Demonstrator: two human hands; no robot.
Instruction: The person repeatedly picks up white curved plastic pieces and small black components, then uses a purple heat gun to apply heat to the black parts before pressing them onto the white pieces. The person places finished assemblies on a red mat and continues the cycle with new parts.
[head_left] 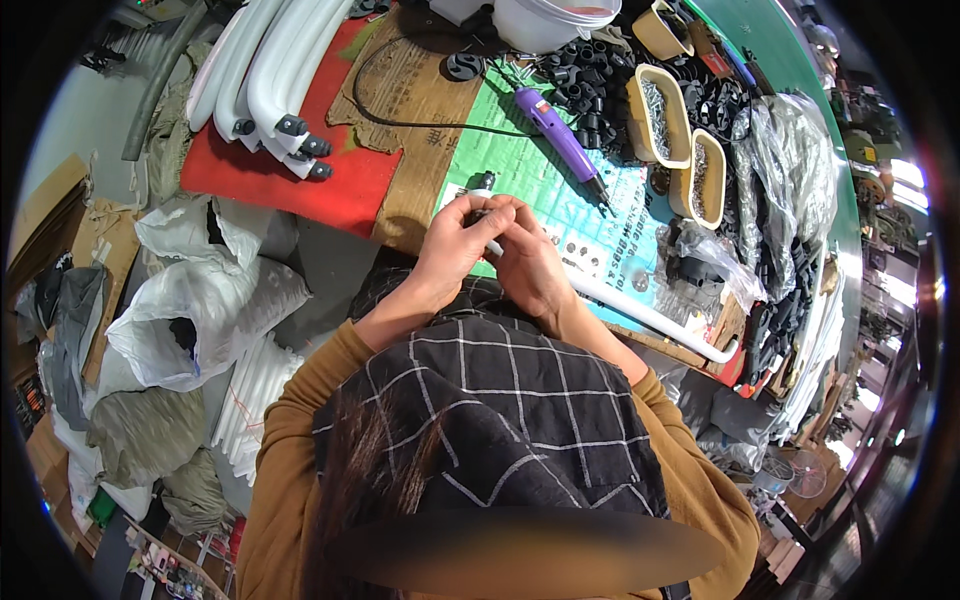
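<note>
My left hand (452, 245) is closed, fingers pinched round a small dark fitting that my fingers mostly cover. Close against it, my right hand (530, 262) grips the end of a white tube (640, 315). This tube slants to the right along the table's near edge and ends in a bent hook. Just beyond my fingers a small black plastic piece (487, 181) lies on the green sheet. A purple electric screwdriver (556, 130) rests on the printed sheet, its tip toward me and its cord trailing left.
Bent white tubes with black ends (270, 80) are stacked on a red sheet at left. Black fittings (585, 85), a white bucket (545, 22) and a cream tray of screws (657, 115) stand behind. Clear plastic bags (790, 150) lie right; white sacks (200, 310) stand on the floor.
</note>
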